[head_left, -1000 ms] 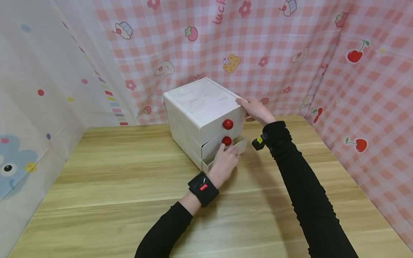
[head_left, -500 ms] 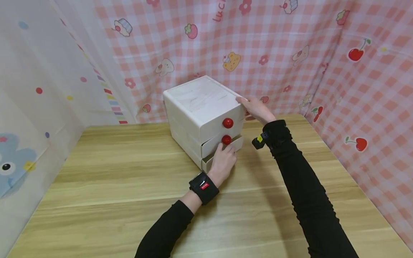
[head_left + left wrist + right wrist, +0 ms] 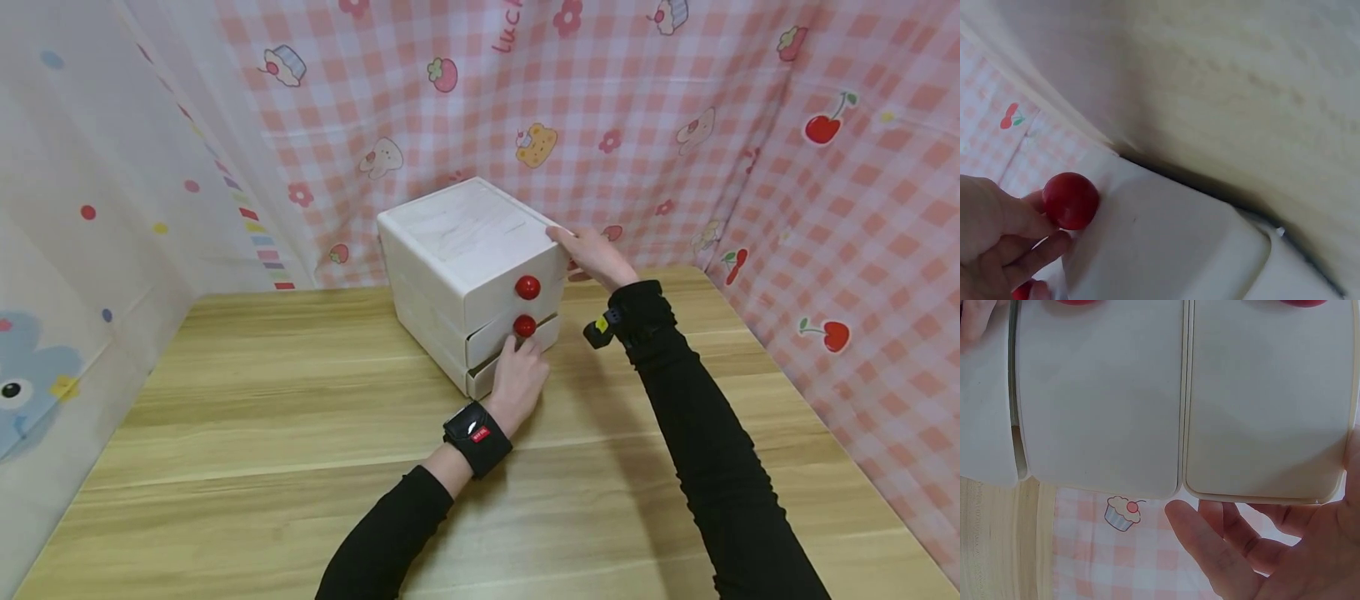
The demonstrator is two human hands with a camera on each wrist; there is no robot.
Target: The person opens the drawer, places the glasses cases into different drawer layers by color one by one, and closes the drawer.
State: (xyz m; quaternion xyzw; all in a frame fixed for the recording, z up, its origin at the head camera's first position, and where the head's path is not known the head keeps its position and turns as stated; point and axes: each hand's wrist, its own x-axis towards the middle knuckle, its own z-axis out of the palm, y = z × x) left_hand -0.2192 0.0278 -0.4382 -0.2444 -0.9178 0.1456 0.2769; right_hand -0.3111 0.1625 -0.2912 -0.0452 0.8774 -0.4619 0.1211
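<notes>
A white drawer cabinet [image 3: 472,233] with three stacked drawers stands angled on the table. Round red knobs show on the top drawer [image 3: 491,302] and middle drawer [image 3: 487,343]. My left hand [image 3: 519,383] is at the bottom drawer [image 3: 551,332], which sticks out slightly; from the head its knob is hidden behind that hand. In the left wrist view, thumb and fingers close around this red knob [image 3: 1071,201]. My right hand [image 3: 596,257] holds the cabinet's top right edge, its fingers [image 3: 1200,540] down along the side in the right wrist view.
The wooden table [image 3: 262,450] extends around the cabinet. Behind it hangs a pink checked cloth [image 3: 450,125], which also covers the right side [image 3: 862,250]. A white patterned cloth [image 3: 112,167] hangs at the left.
The bottom drawer has slid inward, leaving a narrower gap at its top. My left hand has moved slightly toward the cabinet with it. My right hand stays on the edge.
</notes>
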